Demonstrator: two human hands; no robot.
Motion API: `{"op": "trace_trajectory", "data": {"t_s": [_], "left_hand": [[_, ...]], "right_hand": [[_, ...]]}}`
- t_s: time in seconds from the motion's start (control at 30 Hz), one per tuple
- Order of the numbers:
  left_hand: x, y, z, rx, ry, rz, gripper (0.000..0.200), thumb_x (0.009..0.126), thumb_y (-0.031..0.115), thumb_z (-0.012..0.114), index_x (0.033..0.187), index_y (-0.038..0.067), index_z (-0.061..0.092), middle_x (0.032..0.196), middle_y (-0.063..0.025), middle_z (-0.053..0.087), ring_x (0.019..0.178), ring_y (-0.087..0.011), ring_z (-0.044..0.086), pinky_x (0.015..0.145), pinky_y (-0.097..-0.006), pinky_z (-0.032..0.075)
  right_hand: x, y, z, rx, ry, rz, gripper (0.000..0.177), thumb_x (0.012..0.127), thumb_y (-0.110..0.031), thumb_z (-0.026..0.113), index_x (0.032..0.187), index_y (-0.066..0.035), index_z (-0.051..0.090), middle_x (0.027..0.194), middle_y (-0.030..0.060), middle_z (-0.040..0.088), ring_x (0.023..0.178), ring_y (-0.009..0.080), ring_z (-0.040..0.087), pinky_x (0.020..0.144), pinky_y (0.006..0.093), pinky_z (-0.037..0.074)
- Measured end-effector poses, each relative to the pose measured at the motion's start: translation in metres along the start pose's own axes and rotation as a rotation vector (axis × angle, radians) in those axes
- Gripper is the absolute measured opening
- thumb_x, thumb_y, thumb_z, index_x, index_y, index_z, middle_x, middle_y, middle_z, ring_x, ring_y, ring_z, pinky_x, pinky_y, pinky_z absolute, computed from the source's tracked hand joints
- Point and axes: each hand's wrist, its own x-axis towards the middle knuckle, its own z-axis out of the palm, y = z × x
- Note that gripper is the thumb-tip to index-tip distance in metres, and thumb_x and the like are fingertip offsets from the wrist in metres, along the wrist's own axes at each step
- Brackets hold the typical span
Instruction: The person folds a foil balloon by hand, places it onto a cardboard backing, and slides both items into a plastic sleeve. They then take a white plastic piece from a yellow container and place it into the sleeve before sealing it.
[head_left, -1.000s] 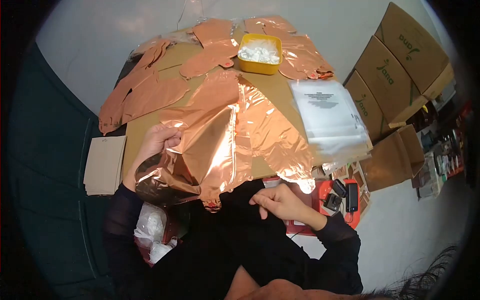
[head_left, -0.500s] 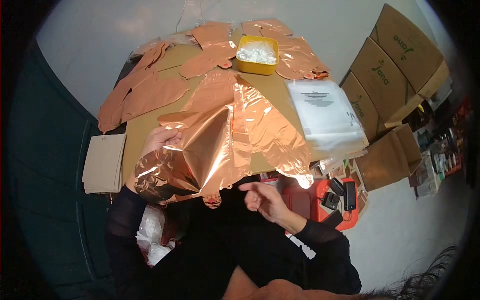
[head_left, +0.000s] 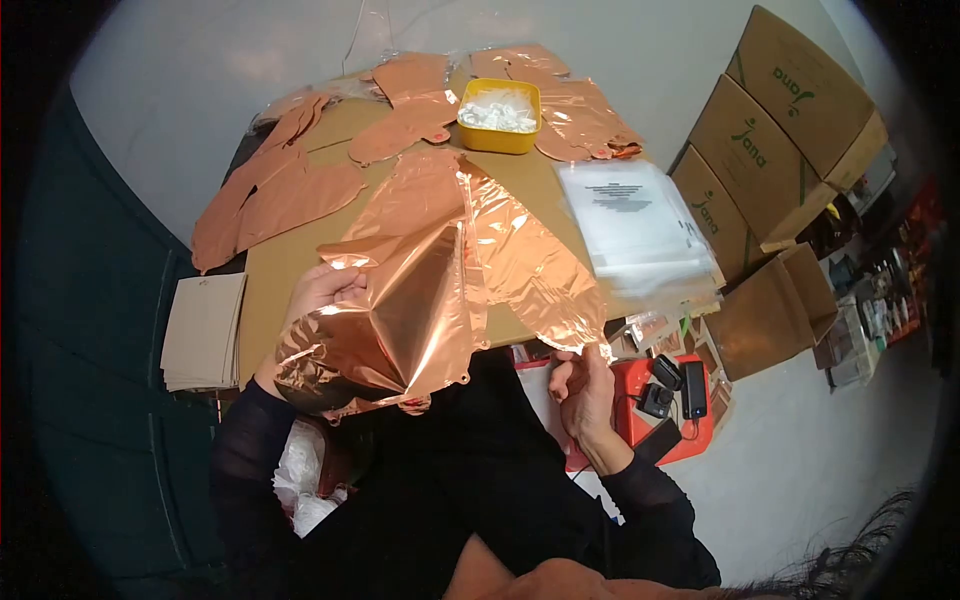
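Observation:
A shiny rose-gold foil balloon [head_left: 420, 310], flat and creased, hangs over the table's near edge. My left hand [head_left: 335, 287] is closed on its left side, with the thumb on top and part of the hand behind the foil. My right hand [head_left: 587, 395] pinches the tab at the balloon's lower right end, its fingers pressed together. More flat foil balloons lie on the table, one stack [head_left: 290, 195] at the left and another [head_left: 590, 118] at the back right.
On the brown table [head_left: 525, 175] stand a yellow tub [head_left: 498, 140] of white pieces and a stack of clear plastic bags [head_left: 630, 225]. Brown cards [head_left: 203, 330] lie at the left. Right of the table are cardboard boxes [head_left: 750, 150] and a red stool [head_left: 640, 375] holding black devices.
My right hand has moved right and up from below the balloon's middle to its lower right tab and closed on it. The left hand keeps its hold.

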Motion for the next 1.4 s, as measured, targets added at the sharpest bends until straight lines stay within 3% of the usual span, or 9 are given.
{"op": "trace_trajectory", "data": {"t_s": [0.27, 0.37, 0.47, 0.63, 0.73, 1.07, 1.4], "left_hand": [[-0.002, -0.003, 0.003, 0.004, 0.031, 0.036, 0.017, 0.098, 0.01, 0.054, 0.093, -0.003, 0.064, 0.075, -0.0068, 0.069, 0.059, -0.006, 0.065, 0.05, -0.0166, 0.051], [-0.004, 0.002, 0.009, -0.029, -0.036, 0.011, 0.016, 0.097, 0.005, 0.051, 0.103, -0.007, 0.059, 0.087, -0.0155, 0.07, 0.069, -0.0131, 0.069, 0.059, -0.0213, 0.057], [0.004, -0.003, 0.0, 0.0, -0.052, 0.002, 0.017, 0.097, 0.003, 0.05, 0.102, -0.009, 0.06, 0.086, -0.0187, 0.07, 0.069, -0.0165, 0.071, 0.059, -0.0247, 0.058], [0.01, 0.001, 0.006, 0.021, -0.04, -0.045, 0.019, 0.096, 0.004, 0.051, 0.093, -0.011, 0.062, 0.081, -0.0172, 0.07, 0.063, -0.016, 0.069, 0.054, -0.0249, 0.057], [0.017, 0.0, 0.002, 0.028, -0.048, -0.056, 0.02, 0.096, 0.004, 0.052, 0.09, -0.01, 0.063, 0.08, -0.0161, 0.07, 0.061, -0.015, 0.069, 0.053, -0.0239, 0.056], [0.03, -0.007, -0.006, 0.169, -0.001, -0.077, 0.021, 0.096, 0.009, 0.055, 0.087, -0.006, 0.065, 0.076, -0.0113, 0.069, 0.059, -0.0132, 0.067, 0.053, -0.0226, 0.055], [0.025, -0.007, 0.002, 0.094, -0.011, -0.097, 0.013, 0.095, 0.005, 0.053, 0.093, -0.006, 0.06, 0.083, -0.0133, 0.069, 0.066, -0.0161, 0.069, 0.055, -0.026, 0.058]], "right_hand": [[0.0, -0.002, -0.004, -0.089, 0.018, -0.074, 0.04, 0.103, -0.038, 0.043, 0.105, -0.001, 0.057, 0.059, 0.0103, 0.058, 0.048, 0.0154, 0.047, 0.05, 0.0281, 0.037], [-0.003, -0.007, -0.003, -0.083, 0.034, -0.083, 0.041, 0.103, -0.038, 0.043, 0.103, 0.0, 0.058, 0.06, 0.0104, 0.059, 0.049, 0.0144, 0.048, 0.05, 0.027, 0.037], [-0.007, -0.01, -0.006, -0.069, 0.026, -0.077, 0.046, 0.103, -0.038, 0.044, 0.097, 0.004, 0.06, 0.062, 0.0105, 0.06, 0.05, 0.0125, 0.047, 0.051, 0.0254, 0.036], [-0.009, -0.011, -0.015, -0.07, 0.002, -0.067, 0.045, 0.103, -0.038, 0.045, 0.098, 0.004, 0.06, 0.062, 0.0104, 0.06, 0.051, 0.0123, 0.047, 0.051, 0.025, 0.036], [-0.009, -0.012, -0.012, -0.078, 0.048, -0.061, 0.042, 0.103, -0.037, 0.043, 0.096, 0.0, 0.06, 0.058, 0.0103, 0.058, 0.049, 0.0168, 0.049, 0.05, 0.027, 0.036], [-0.008, -0.008, -0.019, -0.058, 0.023, -0.066, 0.043, 0.102, -0.038, 0.048, 0.101, 0.003, 0.058, 0.062, 0.0112, 0.06, 0.049, 0.0139, 0.048, 0.048, 0.0263, 0.036], [-0.011, -0.009, -0.019, -0.096, 0.042, -0.02, 0.042, 0.102, -0.039, 0.042, 0.096, -0.002, 0.06, 0.057, 0.0072, 0.057, 0.048, 0.0136, 0.046, 0.049, 0.026, 0.037]]}}
